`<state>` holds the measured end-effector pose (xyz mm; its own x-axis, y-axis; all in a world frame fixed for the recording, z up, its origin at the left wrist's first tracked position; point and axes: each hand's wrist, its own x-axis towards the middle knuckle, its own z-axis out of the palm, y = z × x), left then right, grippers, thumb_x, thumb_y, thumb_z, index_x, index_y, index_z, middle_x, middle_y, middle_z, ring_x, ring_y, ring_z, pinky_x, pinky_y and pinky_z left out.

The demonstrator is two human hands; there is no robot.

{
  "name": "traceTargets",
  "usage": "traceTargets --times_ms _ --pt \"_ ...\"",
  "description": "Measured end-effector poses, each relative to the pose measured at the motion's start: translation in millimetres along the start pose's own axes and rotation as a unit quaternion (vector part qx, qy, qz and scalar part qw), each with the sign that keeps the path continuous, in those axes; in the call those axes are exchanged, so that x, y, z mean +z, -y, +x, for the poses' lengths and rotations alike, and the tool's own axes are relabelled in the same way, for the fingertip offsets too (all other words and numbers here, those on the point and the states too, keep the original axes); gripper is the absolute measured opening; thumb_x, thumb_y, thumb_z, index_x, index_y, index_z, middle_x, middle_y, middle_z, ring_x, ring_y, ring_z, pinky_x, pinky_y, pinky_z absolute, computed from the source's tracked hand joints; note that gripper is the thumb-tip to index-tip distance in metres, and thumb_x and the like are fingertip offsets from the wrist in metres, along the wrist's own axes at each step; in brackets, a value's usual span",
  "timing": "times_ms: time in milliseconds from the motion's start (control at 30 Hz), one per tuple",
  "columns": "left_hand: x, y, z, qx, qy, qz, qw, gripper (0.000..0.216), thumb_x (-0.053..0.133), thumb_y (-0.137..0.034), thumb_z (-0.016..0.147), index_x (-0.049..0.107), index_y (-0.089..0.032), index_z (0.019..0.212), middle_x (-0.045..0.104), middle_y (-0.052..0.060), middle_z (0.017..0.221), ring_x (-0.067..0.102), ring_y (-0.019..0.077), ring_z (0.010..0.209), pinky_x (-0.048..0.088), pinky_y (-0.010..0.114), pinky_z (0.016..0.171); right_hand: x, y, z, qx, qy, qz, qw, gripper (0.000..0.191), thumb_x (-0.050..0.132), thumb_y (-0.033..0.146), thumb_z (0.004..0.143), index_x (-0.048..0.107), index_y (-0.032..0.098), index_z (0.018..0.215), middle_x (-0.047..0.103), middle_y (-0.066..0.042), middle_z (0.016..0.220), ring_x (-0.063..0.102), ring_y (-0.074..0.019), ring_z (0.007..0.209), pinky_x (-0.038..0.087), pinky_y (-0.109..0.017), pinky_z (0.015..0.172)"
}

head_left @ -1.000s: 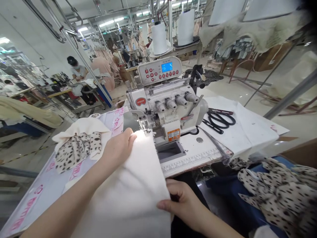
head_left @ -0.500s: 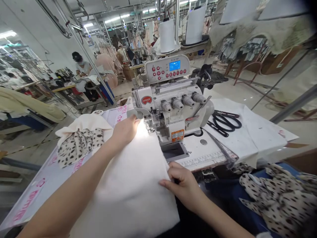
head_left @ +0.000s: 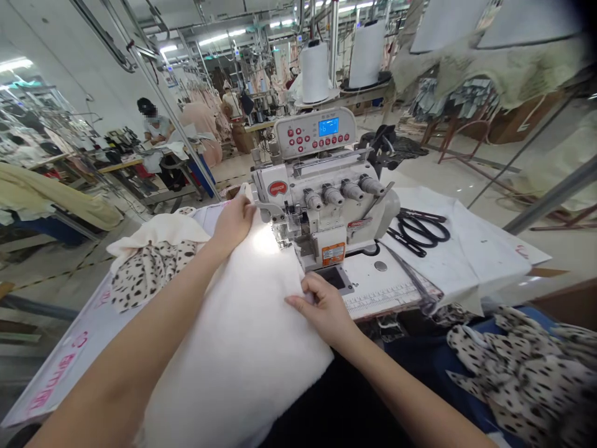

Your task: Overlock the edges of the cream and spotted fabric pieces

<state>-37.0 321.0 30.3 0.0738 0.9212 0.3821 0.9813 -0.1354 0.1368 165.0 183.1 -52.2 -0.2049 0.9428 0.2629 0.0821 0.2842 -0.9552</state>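
Observation:
White fleecy fabric [head_left: 242, 336] stretches from the overlock sewing machine [head_left: 321, 186] down toward my body. Its right edge runs to the lit needle area of the machine. My left hand [head_left: 234, 224] grips the fabric's far left side, just left of the presser foot, with the fingers bent over the cloth. Lower down, my right hand [head_left: 326, 306] pinches the right edge between thumb and fingers, in front of the machine. Part of the fabric's near end drops out of view at the bottom.
Black scissors [head_left: 422, 231] lie on the white table sheet right of the machine. Spotted cloth with cream fabric [head_left: 153, 270] is at left; more spotted cloth [head_left: 522, 361] sits low right. Thread cones [head_left: 314, 71] stand behind. A person [head_left: 156, 124] works at another table.
Both hands have moved forward with the white fabric, my left hand past the needle area and my right hand up and closer to the machine. The fabric's near right corner has risen too.

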Motion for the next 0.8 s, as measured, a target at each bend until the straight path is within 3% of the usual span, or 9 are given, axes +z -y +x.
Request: traceTargets --times_ms 100,233,300,400,467,567,667,733,800 --pt "-10.8 10.2 -62.9 -0.029 -0.007 -0.052 0.998 0.053 0.040 -0.046 0.082 0.039 -0.011 0.122 0.047 0.014 0.122 0.046 0.0258 0.111 0.041 0.038 0.089 -1.8 -5.4 -25.6 0.039 0.053 0.062 0.996 0.013 0.058 0.029 0.076 0.052 0.018 0.078 0.049 0.001 0.075 0.046 -0.0137 0.071 0.037 -0.023 0.064" --pt "-21.3 36.2 -190.4 -0.001 0.162 -0.067 0.984 0.058 0.042 -0.049 0.081 0.030 -0.022 0.131 0.040 0.007 0.132 0.041 0.0253 0.118 0.038 0.040 0.096 -1.3 -9.6 -70.3 0.073 0.185 0.145 0.969 0.025 0.052 0.036 0.082 0.060 0.013 0.081 0.054 -0.001 0.072 0.049 -0.0134 0.066 0.039 -0.022 0.060" --pt "-32.7 56.5 -226.9 -0.007 0.186 -0.040 0.982 0.056 0.047 -0.049 0.077 0.038 -0.021 0.125 0.049 0.008 0.123 0.046 0.0272 0.113 0.041 0.042 0.093 2.3 -4.6 -85.2 0.066 0.232 0.172 0.955 0.030 0.049 0.037 0.083 0.062 0.011 0.076 0.053 -0.001 0.067 0.048 -0.0119 0.061 0.039 -0.021 0.056" --pt "-65.8 88.0 -213.8 -0.017 0.217 -0.036 0.975 0.034 0.042 -0.049 0.079 0.055 -0.026 0.101 0.063 0.004 0.096 0.059 0.0256 0.086 0.051 0.040 0.070 10.5 10.4 -93.6 0.038 0.291 0.197 0.936 0.031 0.050 0.036 0.083 0.066 0.010 0.076 0.055 -0.001 0.065 0.050 -0.0113 0.060 0.039 -0.020 0.057" --pt "-93.4 100.1 -178.0 0.018 0.118 0.025 0.993 0.033 0.043 -0.049 0.076 0.058 -0.023 0.088 0.062 0.007 0.082 0.058 0.0263 0.073 0.049 0.042 0.066 18.4 18.9 -94.9 0.026 0.318 0.201 0.926 0.032 0.051 0.036 0.082 0.067 0.010 0.073 0.055 -0.001 0.059 0.050 -0.0103 0.056 0.039 -0.019 0.054" --pt "-120.0 82.5 -143.5 0.031 -0.034 0.104 0.994 0.037 0.045 -0.045 0.072 0.055 -0.017 0.093 0.058 0.008 0.087 0.053 0.0277 0.085 0.039 0.049 0.086 31.0 20.3 -101.5 0.002 0.256 0.149 0.955 0.026 0.053 0.031 0.082 0.067 0.012 0.071 0.057 -0.002 0.061 0.052 -0.0113 0.059 0.041 -0.020 0.057" --pt "-106.4 25.4 -167.9 0.042 -0.110 0.053 0.992 0.032 0.048 -0.040 0.078 0.048 -0.016 0.100 0.051 0.006 0.085 0.050 0.0215 0.082 0.043 0.039 0.078 37.4 11.1 -116.6 0.010 0.165 0.094 0.982 0.016 0.053 0.025 0.081 0.065 0.016 0.087 0.062 -0.005 0.080 0.056 -0.0152 0.075 0.043 -0.024 0.071" --pt "-78.3 -10.8 -202.3 0.066 -0.079 -0.036 0.994 0.035 0.051 -0.036 0.078 0.043 -0.016 0.104 0.046 0.006 0.087 0.047 0.0180 0.078 0.044 0.032 0.069 37.8 4.2 -128.0 0.057 0.112 0.109 0.986 0.023 0.052 0.024 0.082 0.058 0.019 0.104 0.062 -0.006 0.095 0.057 -0.0169 0.083 0.044 -0.027 0.075" --pt "-46.1 -30.4 -229.2 0.018 -0.076 -0.078 0.994 0.041 0.054 -0.036 0.076 0.039 -0.015 0.107 0.043 0.007 0.091 0.046 0.0185 0.082 0.044 0.033 0.072 36.8 -0.7 -136.9 0.119 0.062 0.169 0.977 0.042 0.051 0.027 0.083 0.041 0.023 0.124 0.060 -0.007 0.103 0.058 -0.0178 0.085 0.046 -0.029 0.075"
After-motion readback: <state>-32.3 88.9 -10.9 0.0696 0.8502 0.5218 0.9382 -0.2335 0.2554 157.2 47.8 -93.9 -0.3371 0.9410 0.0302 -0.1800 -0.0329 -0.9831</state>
